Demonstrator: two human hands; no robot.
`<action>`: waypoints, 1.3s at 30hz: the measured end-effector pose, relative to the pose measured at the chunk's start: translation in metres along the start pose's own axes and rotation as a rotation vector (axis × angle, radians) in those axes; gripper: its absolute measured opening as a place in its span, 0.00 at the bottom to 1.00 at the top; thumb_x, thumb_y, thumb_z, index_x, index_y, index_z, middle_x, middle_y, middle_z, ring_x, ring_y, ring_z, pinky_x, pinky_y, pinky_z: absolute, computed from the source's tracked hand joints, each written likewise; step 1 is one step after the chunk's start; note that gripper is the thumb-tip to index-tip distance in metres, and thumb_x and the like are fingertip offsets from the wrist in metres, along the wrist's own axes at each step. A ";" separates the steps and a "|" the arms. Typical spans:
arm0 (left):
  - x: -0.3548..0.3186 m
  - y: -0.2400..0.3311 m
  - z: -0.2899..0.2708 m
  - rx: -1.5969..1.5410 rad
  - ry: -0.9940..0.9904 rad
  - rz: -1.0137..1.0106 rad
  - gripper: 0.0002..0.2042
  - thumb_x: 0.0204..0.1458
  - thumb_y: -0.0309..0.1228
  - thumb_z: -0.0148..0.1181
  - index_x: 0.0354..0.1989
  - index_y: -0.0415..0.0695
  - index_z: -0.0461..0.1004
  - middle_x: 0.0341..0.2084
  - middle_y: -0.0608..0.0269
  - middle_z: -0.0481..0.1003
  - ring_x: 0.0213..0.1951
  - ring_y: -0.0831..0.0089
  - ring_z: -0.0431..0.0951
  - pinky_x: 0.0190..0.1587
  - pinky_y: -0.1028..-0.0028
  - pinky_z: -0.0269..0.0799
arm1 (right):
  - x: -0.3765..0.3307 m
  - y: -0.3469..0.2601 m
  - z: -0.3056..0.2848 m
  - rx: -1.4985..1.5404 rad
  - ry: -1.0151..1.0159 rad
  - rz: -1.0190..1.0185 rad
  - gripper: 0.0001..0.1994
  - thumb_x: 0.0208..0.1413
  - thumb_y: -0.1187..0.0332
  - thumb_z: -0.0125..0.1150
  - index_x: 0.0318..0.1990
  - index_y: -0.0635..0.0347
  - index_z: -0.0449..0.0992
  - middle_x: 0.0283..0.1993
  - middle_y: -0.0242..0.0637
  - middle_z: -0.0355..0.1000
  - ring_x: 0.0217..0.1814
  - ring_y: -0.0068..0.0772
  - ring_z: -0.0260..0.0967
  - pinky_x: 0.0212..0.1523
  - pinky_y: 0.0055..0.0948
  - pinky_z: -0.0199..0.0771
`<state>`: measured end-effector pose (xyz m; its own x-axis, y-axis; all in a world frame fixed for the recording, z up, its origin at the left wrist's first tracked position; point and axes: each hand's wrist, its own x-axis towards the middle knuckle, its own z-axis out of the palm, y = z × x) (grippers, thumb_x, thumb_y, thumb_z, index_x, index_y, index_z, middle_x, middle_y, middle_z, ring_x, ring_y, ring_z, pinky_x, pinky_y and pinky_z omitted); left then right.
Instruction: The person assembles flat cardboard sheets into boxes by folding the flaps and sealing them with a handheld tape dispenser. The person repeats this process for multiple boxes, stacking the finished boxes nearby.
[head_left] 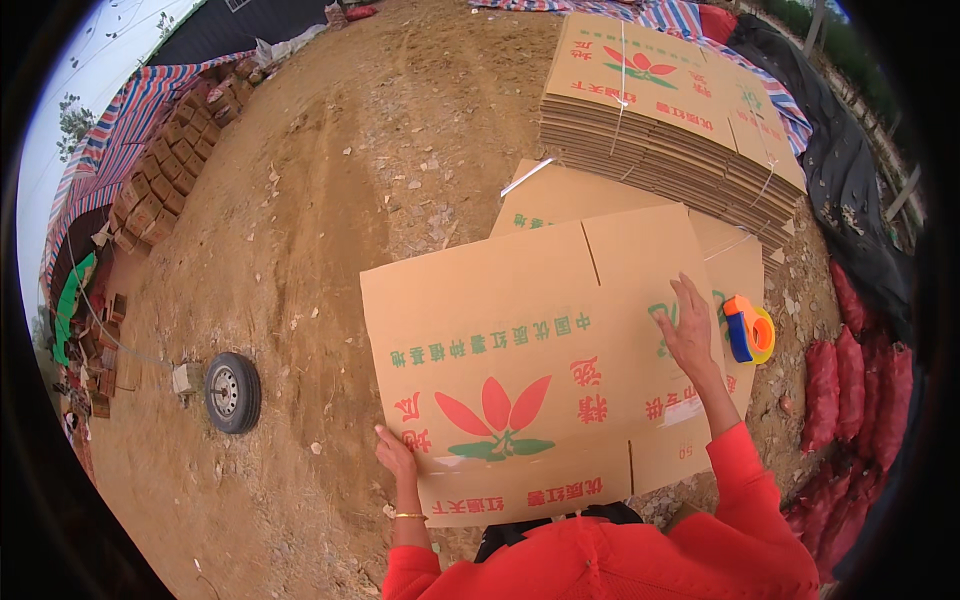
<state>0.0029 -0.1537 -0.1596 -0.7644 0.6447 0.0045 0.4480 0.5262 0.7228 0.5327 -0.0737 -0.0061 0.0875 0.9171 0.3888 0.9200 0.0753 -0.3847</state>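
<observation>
A flattened cardboard box (500, 300), printed with red and green leaves, lies in front of me over other flat cardboard. My left hand (396, 458) grips its left edge near the lower corner; the fingers beneath the board are partly hidden. On the right part of the same box my right hand (690, 328) rests flat, its fingers stretched out. Just right of that hand, an orange, blue and yellow tape dispenser (748, 330) sits on the cardboard underneath (738, 265).
A tall strapped stack of flat boxes (660, 125) stands at the far right. Red mesh sacks (850, 390) lie to my right beside black sheeting (820, 150). A wheel (232, 393) is on the dirt ground at left. Stacked cartons (165, 170) line the far left under striped sheeting (95, 165).
</observation>
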 end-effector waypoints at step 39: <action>-0.221 0.007 -0.386 -0.425 0.844 0.341 0.35 0.59 0.52 0.45 0.69 0.45 0.45 0.67 0.53 0.46 0.67 0.57 0.50 0.64 0.56 0.51 | -0.164 -0.350 -0.162 0.546 -0.767 -1.462 0.16 0.47 0.72 0.57 0.40 0.62 0.59 0.18 0.47 0.67 0.23 0.56 0.68 0.22 0.49 0.65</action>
<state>-0.0040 -0.5061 0.1114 -0.7783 0.0328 0.6271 0.6279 0.0385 0.7773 0.2581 -0.3138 0.2003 -0.9643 -0.0726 0.2545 -0.1699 0.9071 -0.3851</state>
